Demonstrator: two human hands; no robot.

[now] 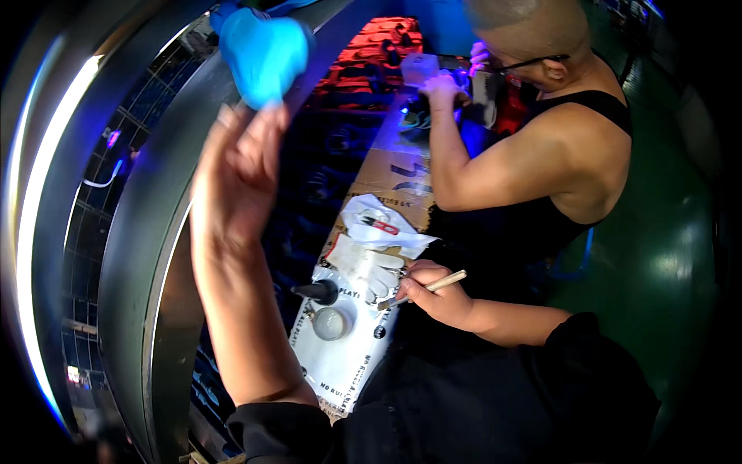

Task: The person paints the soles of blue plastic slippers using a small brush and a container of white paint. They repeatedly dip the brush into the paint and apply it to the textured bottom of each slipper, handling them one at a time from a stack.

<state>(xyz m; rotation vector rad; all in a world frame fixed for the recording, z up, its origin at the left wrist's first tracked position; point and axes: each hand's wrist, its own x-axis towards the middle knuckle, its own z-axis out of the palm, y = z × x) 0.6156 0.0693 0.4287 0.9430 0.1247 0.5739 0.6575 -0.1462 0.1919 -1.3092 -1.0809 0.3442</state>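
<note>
Raised at the upper left, my left hand [239, 170] is somewhat blurred. Its fingertips meet the narrow lower end of a bright blue piece [264, 58] shaped like a shoe sole, which they seem to pinch. In my right hand [440, 298] is a small brush [447, 281] with a pale handle, its bristles pointing down to the left over the covered board [338, 375]. A small round clear cup [331, 323] stands left of the brush. Just behind the cup lies a black cone-tipped object [315, 291]. A white knit glove [363, 267] rests by my right fingers.
Beyond the glove, a white cloth [379, 220] bears a small red and black object. A co-worker [533, 147] works at the far right under violet light, beside a translucent box [420, 68]. Dark rows with red-lit items [375, 50] run along the left; a metal housing [154, 201] borders them.
</note>
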